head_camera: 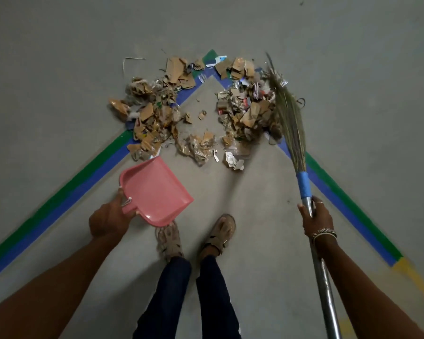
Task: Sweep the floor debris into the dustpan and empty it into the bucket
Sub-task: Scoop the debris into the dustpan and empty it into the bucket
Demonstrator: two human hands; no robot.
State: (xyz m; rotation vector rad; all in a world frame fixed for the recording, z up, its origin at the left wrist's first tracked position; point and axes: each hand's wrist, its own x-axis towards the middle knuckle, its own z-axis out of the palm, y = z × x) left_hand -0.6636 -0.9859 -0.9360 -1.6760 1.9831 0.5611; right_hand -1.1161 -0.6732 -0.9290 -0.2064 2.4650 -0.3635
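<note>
Running off the bottom edge, the metal shaft of the broom [290, 123] is cut short below the right forearm, and both arms leave the picture at the lower corners. The dustpan [157, 189] has its short handle mostly hidden inside the left hand [108, 220]. Whether the pan touches the floor cannot be told. The debris [154, 113] blurs in its smaller scraps; torn brown cardboard and crumpled wrappers can be made out.

The floor [59, 69] is plain grey, marked by green and blue tape lines [66, 189] that meet in a corner under the pile, with a yellow stretch at the lower right. The debris lies over that corner in two clumps, left and right, with looser bits between them. Two feet in sandals [218, 233] stand below it.

The left hand has its fingers curled round the pink dustpan's handle, the pan's open mouth turned toward the left clump and just short of it. The right hand [316, 216], a bracelet [324, 233] at its wrist, wraps its fingers round the broom's shaft just under the blue binding. The grass bristles slant up against the outer edge of the right clump.
</note>
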